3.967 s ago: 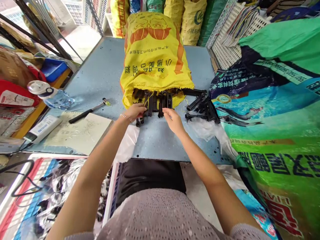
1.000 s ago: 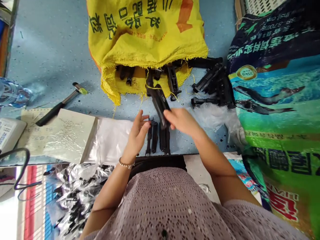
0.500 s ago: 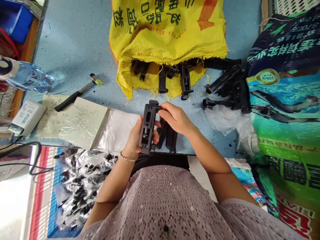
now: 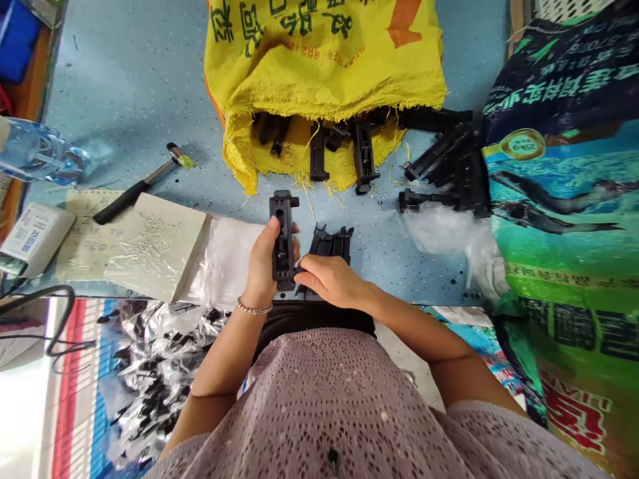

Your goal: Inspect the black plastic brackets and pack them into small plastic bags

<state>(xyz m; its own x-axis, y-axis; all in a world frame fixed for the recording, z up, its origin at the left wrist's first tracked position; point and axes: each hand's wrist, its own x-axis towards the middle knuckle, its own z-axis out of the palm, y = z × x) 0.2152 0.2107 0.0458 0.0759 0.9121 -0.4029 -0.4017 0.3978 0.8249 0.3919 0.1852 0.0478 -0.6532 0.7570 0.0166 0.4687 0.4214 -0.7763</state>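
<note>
My left hand (image 4: pixel 262 263) is wrapped around a long black plastic part (image 4: pixel 282 269) with slots and small holes, held upright above the table's front edge. The thumb lies across its upper slot. A small black knob (image 4: pixel 294 201) sticks out at the part's top right. Pinched fingers of my right hand (image 4: pixel 332 278) are at the lower right end, on what looks like a second small knob (image 4: pixel 298 270). Behind that hand, several similar black parts (image 4: pixel 332 241) lie side by side on the table, partly hidden by it.
A yellow woven sack (image 4: pixel 324 80) with several black parts in its mouth lies ahead. More black parts (image 4: pixel 444 159) and crumpled clear plastic (image 4: pixel 439 236) are at right, beside a large printed bag (image 4: pixel 554 193). Left are a hammer (image 4: pixel 144 186), plastic bags (image 4: pixel 229 256) and a bottle (image 4: pixel 42 153).
My right hand has moved from the part's upper right end down to its lower right end. The left thumb now lies across the slot. The view has shifted slightly.
</note>
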